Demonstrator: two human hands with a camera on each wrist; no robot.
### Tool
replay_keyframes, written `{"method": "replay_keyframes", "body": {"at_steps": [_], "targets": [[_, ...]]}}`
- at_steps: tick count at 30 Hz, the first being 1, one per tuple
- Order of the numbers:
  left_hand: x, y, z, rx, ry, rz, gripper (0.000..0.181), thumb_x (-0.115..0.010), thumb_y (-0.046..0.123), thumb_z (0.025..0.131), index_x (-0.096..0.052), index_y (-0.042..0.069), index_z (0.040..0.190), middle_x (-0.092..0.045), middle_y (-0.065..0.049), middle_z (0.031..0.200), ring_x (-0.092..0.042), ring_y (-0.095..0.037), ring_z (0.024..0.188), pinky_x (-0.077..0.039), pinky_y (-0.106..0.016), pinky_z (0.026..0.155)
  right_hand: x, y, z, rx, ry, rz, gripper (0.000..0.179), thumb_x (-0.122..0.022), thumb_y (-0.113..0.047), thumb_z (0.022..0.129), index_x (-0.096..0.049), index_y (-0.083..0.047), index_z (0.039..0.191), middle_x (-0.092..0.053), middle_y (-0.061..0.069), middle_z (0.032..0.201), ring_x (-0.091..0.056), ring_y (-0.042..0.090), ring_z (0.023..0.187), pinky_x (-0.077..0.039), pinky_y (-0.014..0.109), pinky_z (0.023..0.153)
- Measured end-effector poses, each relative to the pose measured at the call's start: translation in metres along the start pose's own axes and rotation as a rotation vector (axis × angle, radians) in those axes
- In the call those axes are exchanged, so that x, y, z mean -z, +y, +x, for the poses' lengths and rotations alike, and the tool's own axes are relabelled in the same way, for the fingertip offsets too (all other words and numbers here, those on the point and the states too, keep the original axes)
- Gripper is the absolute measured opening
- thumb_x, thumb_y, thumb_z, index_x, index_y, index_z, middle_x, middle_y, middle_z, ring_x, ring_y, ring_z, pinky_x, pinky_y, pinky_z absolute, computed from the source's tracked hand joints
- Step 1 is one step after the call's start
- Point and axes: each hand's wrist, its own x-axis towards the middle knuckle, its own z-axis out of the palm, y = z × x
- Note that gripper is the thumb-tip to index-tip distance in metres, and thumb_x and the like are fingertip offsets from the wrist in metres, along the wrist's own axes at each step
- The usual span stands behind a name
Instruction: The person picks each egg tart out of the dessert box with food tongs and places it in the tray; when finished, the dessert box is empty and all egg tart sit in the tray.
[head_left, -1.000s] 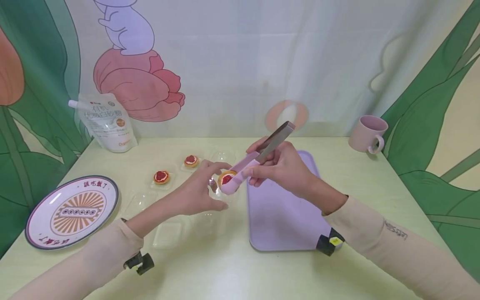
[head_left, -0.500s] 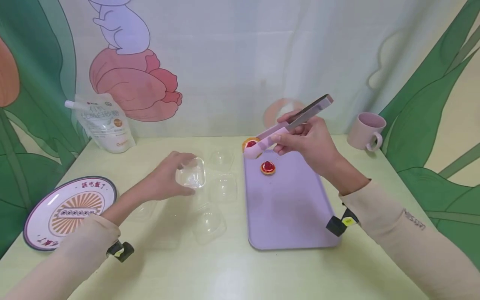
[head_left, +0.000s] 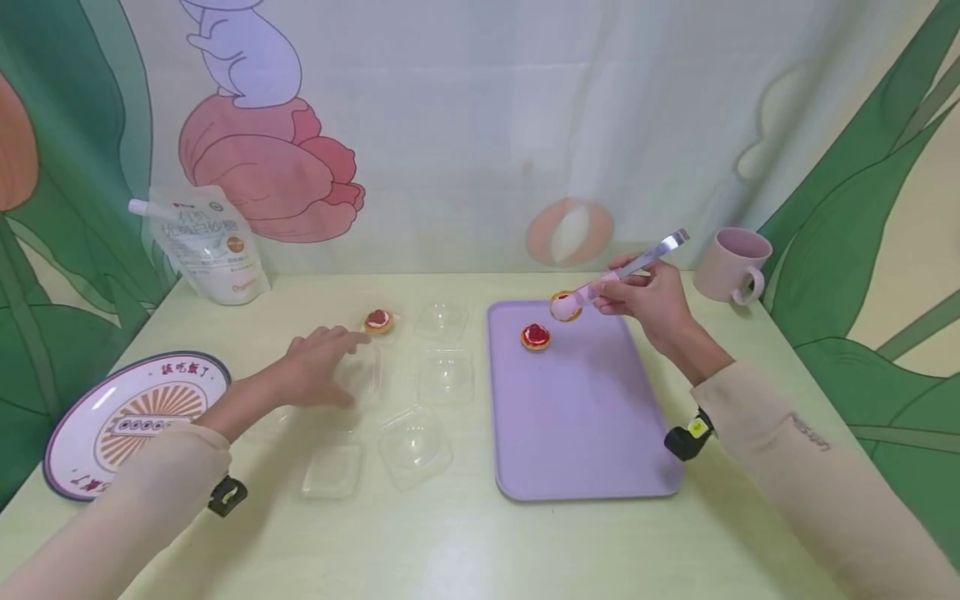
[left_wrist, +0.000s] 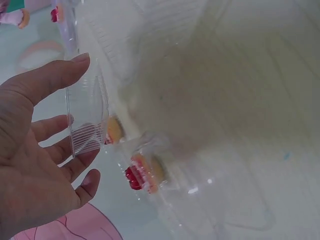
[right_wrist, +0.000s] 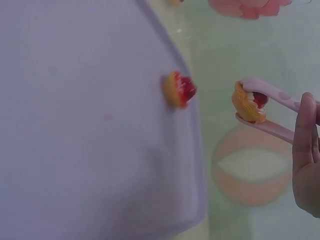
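Observation:
My right hand [head_left: 652, 300] holds pink-tipped metal tongs [head_left: 637, 265]. Between the tong tips is a small red-topped tart [right_wrist: 249, 102], above the far part of the lilac tray [head_left: 585, 417]. Another tart [head_left: 536, 337] sits on that tray near its far left corner. My left hand [head_left: 318, 367] is at a clear plastic box [head_left: 365, 373], thumb and fingers spread on either side of it; the box [left_wrist: 87, 112] shows between them in the left wrist view. Beyond the hand, a tart [head_left: 378, 322] lies in clear plastic; one more tart [left_wrist: 142, 173] appears in the left wrist view.
Several clear plastic boxes [head_left: 416, 446] lie between the left hand and the tray. A patterned plate [head_left: 198, 367] is at the left, with a white spouted pouch [head_left: 213, 250] behind it. A pink mug [head_left: 735, 265] stands at the back right. A printed curtain [head_left: 465, 125] hangs behind.
The tongs have carried a tart rightward from the left hand to above the tray. My left hand has moved left with the box, lifted half a second ago and now lower at the table.

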Motion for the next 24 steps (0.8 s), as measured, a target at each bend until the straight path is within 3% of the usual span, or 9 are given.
{"method": "replay_keyframes", "body": {"at_steps": [7, 16, 24], "targets": [[-0.009, -0.001, 0.002, -0.019, -0.06, 0.015, 0.084, -0.09, 0.02, 0.067, -0.051, 0.002, 0.139, -0.061, -0.018, 0.122, -0.054, -0.036, 0.112, -0.039, -0.054, 0.09, 0.019, 0.028, 0.005, -0.077, 0.035, -0.029, 0.032, -0.07, 0.006, 0.087, -0.047, 0.002, 0.108, -0.075, 0.002, 0.074, -0.073, 0.01, 0.063, -0.059, 0.023, 0.062], [-0.01, -0.001, 0.001, -0.059, -0.075, 0.02, 0.085, -0.092, 0.019, 0.066, -0.052, 0.0, 0.138, -0.061, -0.019, 0.12, -0.058, -0.033, 0.107, -0.045, -0.049, 0.09, 0.019, 0.048, 0.008, -0.143, 0.031, -0.047, 0.027, -0.066, 0.009, 0.088, -0.047, 0.0, 0.104, -0.072, -0.002, 0.068, -0.071, 0.007, 0.06, -0.058, 0.021, 0.061], [-0.012, 0.0, 0.0, -0.045, -0.068, 0.045, 0.085, -0.091, 0.021, 0.065, -0.052, 0.005, 0.139, -0.059, -0.017, 0.126, -0.048, -0.038, 0.114, -0.037, -0.056, 0.093, 0.021, 0.05, 0.01, -0.159, 0.016, -0.032, 0.029, -0.064, 0.011, 0.088, -0.045, -0.002, 0.105, -0.072, -0.001, 0.068, -0.07, 0.007, 0.06, -0.058, 0.021, 0.061]]}}
